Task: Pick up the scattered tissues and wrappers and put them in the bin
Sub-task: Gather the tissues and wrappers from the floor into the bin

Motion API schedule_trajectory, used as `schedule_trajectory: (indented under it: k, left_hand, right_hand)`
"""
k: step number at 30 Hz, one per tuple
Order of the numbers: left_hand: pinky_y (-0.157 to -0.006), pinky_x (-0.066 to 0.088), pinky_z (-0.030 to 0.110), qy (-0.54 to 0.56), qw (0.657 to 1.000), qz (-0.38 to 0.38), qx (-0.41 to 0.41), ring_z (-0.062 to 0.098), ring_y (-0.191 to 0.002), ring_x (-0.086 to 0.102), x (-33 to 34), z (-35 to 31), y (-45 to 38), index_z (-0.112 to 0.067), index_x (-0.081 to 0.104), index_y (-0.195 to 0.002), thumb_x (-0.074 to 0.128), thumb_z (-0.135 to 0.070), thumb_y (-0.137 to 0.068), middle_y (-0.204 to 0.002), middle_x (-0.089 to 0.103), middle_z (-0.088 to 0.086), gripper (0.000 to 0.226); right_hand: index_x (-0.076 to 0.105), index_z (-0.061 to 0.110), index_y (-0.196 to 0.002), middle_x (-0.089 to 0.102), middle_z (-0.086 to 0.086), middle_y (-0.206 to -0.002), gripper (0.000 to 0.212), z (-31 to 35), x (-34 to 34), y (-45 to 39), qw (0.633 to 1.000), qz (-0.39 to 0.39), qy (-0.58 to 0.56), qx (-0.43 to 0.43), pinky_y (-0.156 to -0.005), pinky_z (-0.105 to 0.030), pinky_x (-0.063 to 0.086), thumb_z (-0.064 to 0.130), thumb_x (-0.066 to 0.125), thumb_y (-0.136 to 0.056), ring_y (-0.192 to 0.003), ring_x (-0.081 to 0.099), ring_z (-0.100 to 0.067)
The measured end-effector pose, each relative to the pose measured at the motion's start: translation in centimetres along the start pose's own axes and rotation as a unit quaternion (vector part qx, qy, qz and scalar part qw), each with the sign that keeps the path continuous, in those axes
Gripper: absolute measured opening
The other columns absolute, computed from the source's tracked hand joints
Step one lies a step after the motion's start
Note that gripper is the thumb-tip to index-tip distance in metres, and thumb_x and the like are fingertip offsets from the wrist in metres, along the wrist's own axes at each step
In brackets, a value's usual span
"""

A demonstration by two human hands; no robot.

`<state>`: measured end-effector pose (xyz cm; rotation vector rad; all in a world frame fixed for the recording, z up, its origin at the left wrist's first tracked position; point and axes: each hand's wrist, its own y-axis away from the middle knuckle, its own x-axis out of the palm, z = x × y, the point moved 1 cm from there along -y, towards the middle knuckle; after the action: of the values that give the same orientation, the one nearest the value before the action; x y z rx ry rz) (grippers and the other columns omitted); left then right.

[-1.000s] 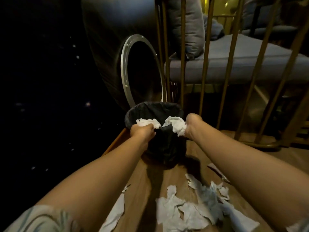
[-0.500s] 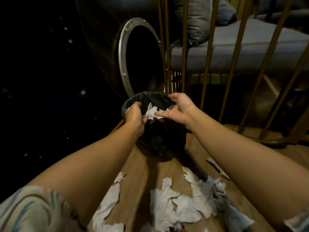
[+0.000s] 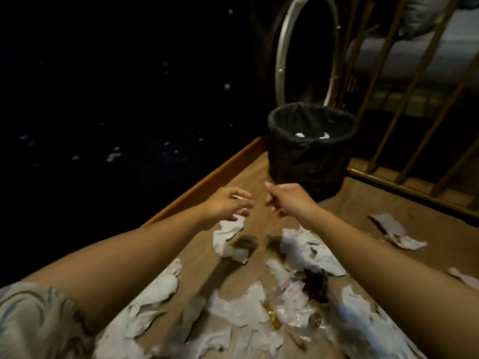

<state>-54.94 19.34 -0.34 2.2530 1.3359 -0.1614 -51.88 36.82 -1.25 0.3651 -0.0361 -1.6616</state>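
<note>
Head view: left hand and right hand loosely curled, holding nothing, above scattered tissues, near bin

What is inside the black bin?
Inside the black bin, two small white bits of tissue peek out just above the near rim. The bin's wall and dark liner hide everything lower down, so how much is in there cannot be seen.

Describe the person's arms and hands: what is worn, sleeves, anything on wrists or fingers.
Both forearms are bare. The left arm's short sleeve is pale fabric with a blue-green and brown swirl print. The left hand and right hand wear no gloves; no watch or bracelet shows. Rings cannot be told through the blur.
</note>
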Motion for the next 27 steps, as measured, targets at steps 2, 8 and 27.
schedule_trajectory:
  k: [2, 8, 27]
  left_hand:
    - [-0.068, 0.047, 0.025, -0.028, 0.999, -0.021, -0.016, 0.013, -0.088, 0.069, -2.8, 3.0, 2.9, -0.018, 0.063, -0.112, 0.063, -0.025, -0.091, -0.102, 0.071, 0.001, 0.021]
    - [-0.068, 0.053, 0.016, -0.066, 0.984, -0.167, -0.018, 0.011, -0.082, 0.065, -9.6, 14.6, 12.3, -0.017, 0.064, -0.1, 0.059, -0.012, -0.093, -0.093, 0.068, 0.0, 0.01]
    - [-0.115, 0.015, 0.031, -0.093, 0.933, -0.336, -0.091, 0.002, -0.141, 0.01, -1.1, 38.9, 30.7, -0.049, 0.057, -0.095, 0.057, -0.064, -0.071, -0.151, 0.017, -0.021, 0.029]
  right_hand:
    - [0.065, 0.013, -0.073, 0.063, -0.002, -0.068, 0.038, 0.6, 3.6, 1.3, 0.996, 0.069, 0.055, -0.014, -0.054, -0.025, 0.041, 0.033, 0.047, -0.1, -0.056, 0.054, -0.012]
    - [0.065, 0.014, -0.102, 0.069, -0.005, -0.094, 0.025, 0.6, 15.6, 4.5, 0.943, 0.24, 0.228, -0.036, -0.065, -0.029, 0.051, 0.03, 0.046, -0.1, -0.08, 0.064, -0.018]
    - [0.038, 0.02, -0.139, 0.0, 0.0, -0.158, 0.06, -18.7, 33.1, 21.8, 0.852, 0.26, 0.408, -0.198, -0.115, -0.033, 0.007, 0.046, 0.055, -0.088, -0.148, 0.008, -0.03]
